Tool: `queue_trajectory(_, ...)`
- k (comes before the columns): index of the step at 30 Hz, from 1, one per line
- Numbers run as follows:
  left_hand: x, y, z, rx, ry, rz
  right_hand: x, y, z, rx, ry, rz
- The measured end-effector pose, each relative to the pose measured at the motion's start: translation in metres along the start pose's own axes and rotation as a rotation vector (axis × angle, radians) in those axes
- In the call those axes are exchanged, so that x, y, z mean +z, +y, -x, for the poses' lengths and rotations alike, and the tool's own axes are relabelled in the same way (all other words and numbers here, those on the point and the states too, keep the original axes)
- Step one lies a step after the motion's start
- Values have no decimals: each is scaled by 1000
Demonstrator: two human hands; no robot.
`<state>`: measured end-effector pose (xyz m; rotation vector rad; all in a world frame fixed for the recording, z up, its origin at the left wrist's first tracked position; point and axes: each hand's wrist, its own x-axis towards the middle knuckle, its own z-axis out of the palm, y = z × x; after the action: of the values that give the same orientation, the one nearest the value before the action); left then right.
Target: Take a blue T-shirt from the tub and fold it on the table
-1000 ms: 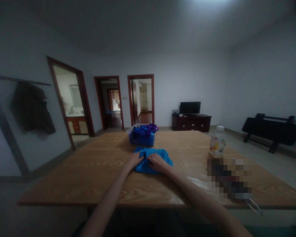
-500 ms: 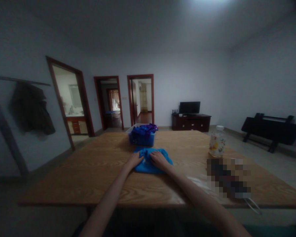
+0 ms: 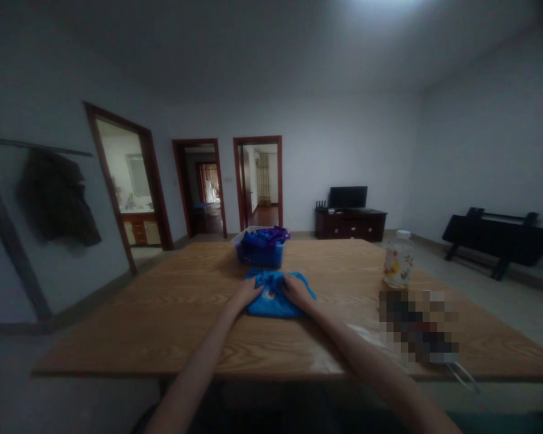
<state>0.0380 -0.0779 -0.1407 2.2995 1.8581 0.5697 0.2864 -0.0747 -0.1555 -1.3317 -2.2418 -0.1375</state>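
A bright blue cloth, which looks folded, lies on the wooden table in front of me with a small pale and red print showing near its middle. My left hand is at its left edge, thumb on top and the fabric gripped; the other fingers are partly hidden. My right hand holds the right upper part, its fingers curled into the fabric. Just behind the cloth stands a clear plastic bin filled with crumpled blue and purple fabric.
On the wooden table, a clear bottle with a white cap and printed label stands at the right. In front of it lies a blurred-out item with a pale loop over the table's front edge. A TV cabinet stands by the far wall.
My right hand has shifted slightly right, and its fingers, spread over the cloth before, are now more curled. The print on the cloth is now uncovered. My left hand has hardly moved.
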Motion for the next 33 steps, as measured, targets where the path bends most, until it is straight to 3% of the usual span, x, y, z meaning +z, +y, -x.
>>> queue_trajectory(8, -2, 2, 3, 38, 14, -26, 2, -1, 3, -51, -18, 12)
queue_trajectory(13, -4, 17, 10, 91, -22, -38, 2, 0, 3, -50, -29, -5)
queue_trajectory(21, 9, 39, 15, 209, -54, -171, 11, 7, 1, -51, -33, -52)
queue_trajectory(33, -3, 23, 8, 53, 2, -227, 6, 2, 2, -60, -28, -8)
